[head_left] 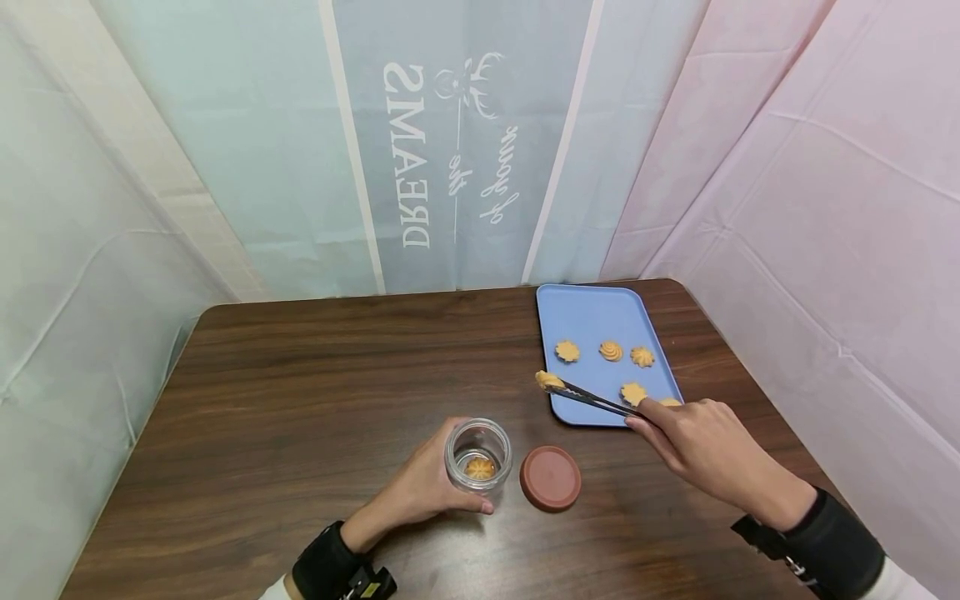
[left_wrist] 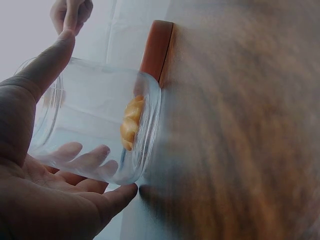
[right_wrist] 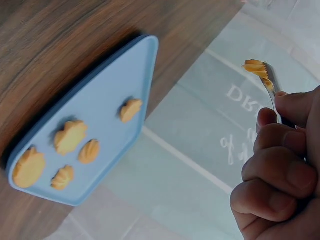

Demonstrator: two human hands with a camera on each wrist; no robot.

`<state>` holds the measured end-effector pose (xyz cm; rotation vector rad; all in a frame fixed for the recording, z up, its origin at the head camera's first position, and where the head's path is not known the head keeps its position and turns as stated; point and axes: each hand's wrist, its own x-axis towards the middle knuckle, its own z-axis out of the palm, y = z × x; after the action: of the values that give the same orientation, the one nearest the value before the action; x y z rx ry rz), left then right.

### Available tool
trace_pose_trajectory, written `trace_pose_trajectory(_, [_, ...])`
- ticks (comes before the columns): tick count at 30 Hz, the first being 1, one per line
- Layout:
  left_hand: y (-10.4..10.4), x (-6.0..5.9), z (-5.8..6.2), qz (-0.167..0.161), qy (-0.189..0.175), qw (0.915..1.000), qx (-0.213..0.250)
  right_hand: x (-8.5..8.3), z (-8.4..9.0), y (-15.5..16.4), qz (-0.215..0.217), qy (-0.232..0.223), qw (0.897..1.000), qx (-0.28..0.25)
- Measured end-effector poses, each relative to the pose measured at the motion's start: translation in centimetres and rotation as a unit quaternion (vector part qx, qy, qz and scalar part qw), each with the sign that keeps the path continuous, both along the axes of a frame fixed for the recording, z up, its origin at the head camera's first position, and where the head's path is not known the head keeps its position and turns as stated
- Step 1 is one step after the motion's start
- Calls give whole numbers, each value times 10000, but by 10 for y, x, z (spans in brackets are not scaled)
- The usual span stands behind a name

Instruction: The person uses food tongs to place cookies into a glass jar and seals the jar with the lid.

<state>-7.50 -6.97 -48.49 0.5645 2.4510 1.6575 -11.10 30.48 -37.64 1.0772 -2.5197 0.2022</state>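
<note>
In the head view, at right, the right grip (head_left: 705, 450) pinches tongs (head_left: 596, 401), their leftward tips holding a piped cookie (head_left: 549, 380) up-right of the glass jar (head_left: 507, 458) that the left grip (head_left: 427, 479) curls around, bare worktop (head_left: 513, 396) between. The left wrist view shows a second cookie (left_wrist: 132, 122) low inside; the right wrist view, the held one upper right, apart from the blue tray (right_wrist: 110, 85).

A curtained-off booth, shown by fabric hangings (head_left: 285, 167) on 3 sides of a wood-grain table (head_left: 337, 375).
</note>
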Motion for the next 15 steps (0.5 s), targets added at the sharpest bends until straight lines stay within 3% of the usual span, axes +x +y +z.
trace_pose_trajectory(6, [-1, 0, 0, 5, 149, 9999, -52, 5, 6, -9, 252, 124, 9996, -99])
trace_pose_trajectory(15, [-1, -1, 0, -18, 89, 10000, -19, 13, 12, -23, 579, 332, 9976, -201])
